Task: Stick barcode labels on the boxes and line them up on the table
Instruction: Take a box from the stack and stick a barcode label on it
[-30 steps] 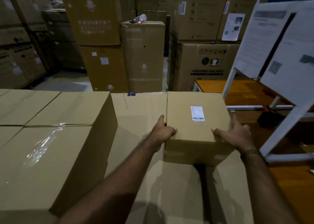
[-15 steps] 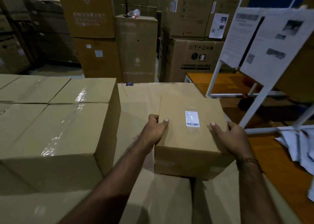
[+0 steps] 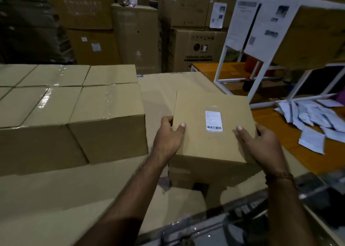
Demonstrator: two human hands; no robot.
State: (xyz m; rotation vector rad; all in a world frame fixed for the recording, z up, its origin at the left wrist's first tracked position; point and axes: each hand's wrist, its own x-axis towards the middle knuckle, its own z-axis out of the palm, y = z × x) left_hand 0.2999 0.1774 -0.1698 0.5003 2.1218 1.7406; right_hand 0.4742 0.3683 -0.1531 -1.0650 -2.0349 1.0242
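Flattened cardboard (image 3: 104, 188) underlies both hands (image 3: 169, 137) gripping a labelled matte box (image 3: 211, 146).

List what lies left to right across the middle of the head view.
Taped boxes → left hand → barcode label on the held box → right hand → loose paper sheets.

Two hands (image 3: 169, 139), one labelled box (image 3: 212, 130), four taped boxes (image 3: 104, 115).
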